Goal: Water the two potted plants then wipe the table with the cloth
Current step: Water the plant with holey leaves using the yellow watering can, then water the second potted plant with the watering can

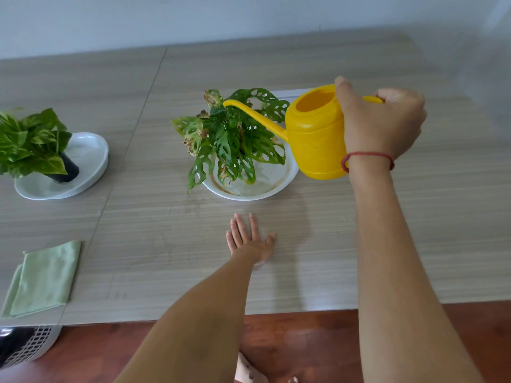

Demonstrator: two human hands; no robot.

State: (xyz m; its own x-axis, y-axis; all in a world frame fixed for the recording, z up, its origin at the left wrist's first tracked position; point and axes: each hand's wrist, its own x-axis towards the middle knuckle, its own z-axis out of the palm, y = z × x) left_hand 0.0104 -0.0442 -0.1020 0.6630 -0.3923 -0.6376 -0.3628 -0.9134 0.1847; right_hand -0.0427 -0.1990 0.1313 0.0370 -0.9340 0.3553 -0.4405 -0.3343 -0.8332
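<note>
My right hand (pixel 387 120) grips the handle of the yellow watering can (pixel 315 134), thumb on its rim. The can is just left of my fist, and its long spout (pixel 254 114) runs up and leftward, with the tip over the holey-leaved plant (pixel 232 139) in its white dish (pixel 249 193). My left hand (pixel 250 239) lies flat on the table (pixel 387 230), fingers straight

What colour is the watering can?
Bright yellow; the watering can shows best in the head view.

Two potted plants (pixel 33 142) (pixel 232 139), two white dishes (pixel 91 158) (pixel 249 194), one yellow watering can (pixel 318 139), one green cloth (pixel 45 280); one mesh basket (pixel 33 345) at lower left.
</note>
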